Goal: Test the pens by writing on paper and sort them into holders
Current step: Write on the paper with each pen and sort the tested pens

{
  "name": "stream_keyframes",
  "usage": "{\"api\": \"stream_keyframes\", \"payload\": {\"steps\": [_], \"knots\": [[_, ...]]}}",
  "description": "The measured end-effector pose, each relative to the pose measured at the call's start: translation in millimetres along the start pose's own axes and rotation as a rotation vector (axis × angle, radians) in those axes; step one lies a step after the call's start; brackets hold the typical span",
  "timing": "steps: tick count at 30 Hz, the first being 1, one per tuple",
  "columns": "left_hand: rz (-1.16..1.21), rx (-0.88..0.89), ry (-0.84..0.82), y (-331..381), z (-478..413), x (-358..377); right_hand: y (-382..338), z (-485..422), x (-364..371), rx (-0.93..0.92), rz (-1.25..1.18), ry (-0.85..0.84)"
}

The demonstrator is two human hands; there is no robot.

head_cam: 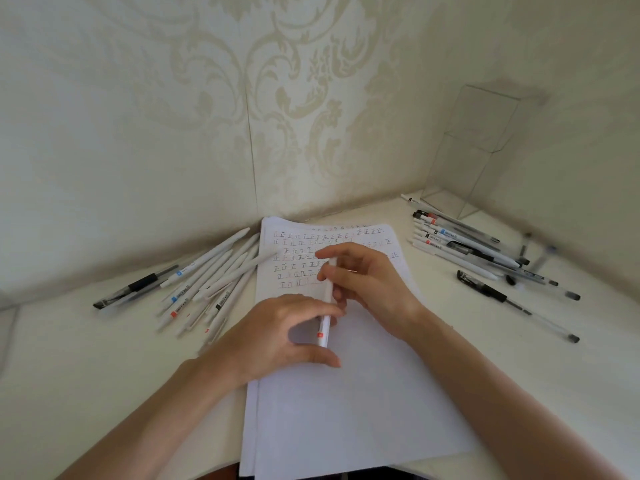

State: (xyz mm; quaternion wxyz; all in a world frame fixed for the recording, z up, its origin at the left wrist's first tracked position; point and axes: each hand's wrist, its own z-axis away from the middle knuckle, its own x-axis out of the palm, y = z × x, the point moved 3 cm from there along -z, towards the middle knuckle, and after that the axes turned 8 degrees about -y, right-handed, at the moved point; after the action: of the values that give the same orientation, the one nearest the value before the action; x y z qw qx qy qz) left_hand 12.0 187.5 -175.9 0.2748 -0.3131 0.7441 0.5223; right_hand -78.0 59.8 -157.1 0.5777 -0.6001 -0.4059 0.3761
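Your paper stack (346,410) hangs past the near edge of the counter (86,375), so a hard tug could slide it toward you. Just above it you hold the white pen (328,292) in 2 hands. The grip of your left hand (277,334) is clamped on the lower end by the small red tag, and the grip of your right hand (367,282) is clamped on the upper end.

If the ends part with a jerk, I'd expect a stray mark on the blank sheet. The pen could also slip and roll into a pile, mixing tested with untested. The tag's print is too small to read.

Beyond your fingers, the only readable writing is rows of 正 in black and red ink. The left pile (214,282) overlaps the paper's edge and could get nudged. The right pile (464,247) shows red, blue and black tags, none legible. In the far corner the clear holder (481,140) stands tall and may tip if pens drop in carelessly.
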Motion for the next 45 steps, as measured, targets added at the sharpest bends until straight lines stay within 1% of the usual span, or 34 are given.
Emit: {"api": "stream_keyframes", "payload": {"steps": [2, 4, 5, 7, 9, 10, 12, 14, 16, 18, 20, 23, 25, 27, 28, 30, 32, 33, 34, 36, 38, 42, 45], "knots": [[-0.027, -0.011, 0.005, -2.7, -0.6, -0.7, -0.1, -0.3, 1.3, -0.010, 0.031, 0.008], [-0.112, -0.030, 0.046, -8.9, -2.2, -6.1, -1.2, -1.1, -3.1, -0.033, 0.079, 0.039], [-0.169, -0.059, 0.106, -13.6, -2.2, -11.9, -1.6, -1.5, -7.7, -0.042, 0.128, 0.064], [-0.265, -0.181, 0.280, -25.8, 1.1, -28.9, -2.1, -1.6, -19.7, -0.060, 0.295, 0.144], [-0.385, -0.324, 0.436, -37.5, 9.0, -45.4, -2.4, -0.6, -36.5, -0.068, 0.491, 0.275], [-0.450, -0.387, 0.479, -42.3, 13.4, -51.2, -3.5, 0.2, -46.5, -0.059, 0.585, 0.359], [-0.541, -0.493, 0.504, -50.7, 20.2, -55.9, -6.2, 4.2, -69.5, -0.015, 0.827, 0.541], [-0.569, -0.570, 0.500, -53.4, 22.6, -54.4, -7.2, 9.9, -92.7, 0.051, 1.083, 0.699], [-0.589, -0.609, 0.498, -52.9, 22.0, -50.5, -4.4, 14.9, -109.0, 0.164, 1.256, 0.764], [-0.568, -0.582, 0.481, -47.6, 19.5, -46.8, 1.5, 17.2, -115.7, 0.315, 1.323, 0.744], [-0.514, -0.476, 0.455, -36.0, 15.5, -42.5, 6.3, 16.9, -117.6, 0.388, 1.349, 0.696], [-0.468, -0.287, 0.363, -12.2, 8.0, -31.6, 10.1, 13.0, -120.4, 0.370, 1.374, 0.653], [-0.453, -0.182, 0.248, -1.4, 3.2, -18.9, 13.4, 10.6, -123.3, 0.367, 1.393, 0.638], [-0.421, -0.129, 0.103, 1.5, 0.6, -4.5, 14.9, 8.9, -125.1, 0.347, 1.400, 0.635], [-0.411, -0.117, 0.032, 0.5, 0.6, 1.7, 13.6, 8.0, -124.6, 0.287, 1.376, 0.648], [-0.409, -0.108, -0.071, -2.5, 1.2, 10.0, 5.5, 7.5, -117.8, 0.049, 1.260, 0.694], [-0.398, -0.117, -0.103, -5.0, 1.3, 11.5, -6.5, 8.3, -104.9, -0.197, 1.158, 0.693], [-0.393, -0.118, -0.107, -5.1, 1.0, 11.1, -10.9, 8.7, -97.1, -0.258, 1.123, 0.662], [-0.389, -0.117, -0.108, -4.6, 0.8, 10.6, -13.3, 8.4, -88.7, -0.275, 1.107, 0.618], [-0.383, -0.114, -0.104, -4.0, 0.7, 10.0, -11.9, 4.9, -73.6, -0.237, 1.139, 0.525], [-0.380, -0.114, -0.099, -3.5, 0.5, 10.1, -6.9, 1.2, -61.9, -0.244, 1.196, 0.479], [-0.383, -0.103, -0.094, -3.5, 0.0, 9.8, -0.4, -4.4, -49.5, -0.380, 1.294, 0.525], [-0.385, -0.104, -0.096, -3.7, 0.1, 10.2, -0.4, -4.2, -47.9, -0.454, 1.354, 0.504]]}}
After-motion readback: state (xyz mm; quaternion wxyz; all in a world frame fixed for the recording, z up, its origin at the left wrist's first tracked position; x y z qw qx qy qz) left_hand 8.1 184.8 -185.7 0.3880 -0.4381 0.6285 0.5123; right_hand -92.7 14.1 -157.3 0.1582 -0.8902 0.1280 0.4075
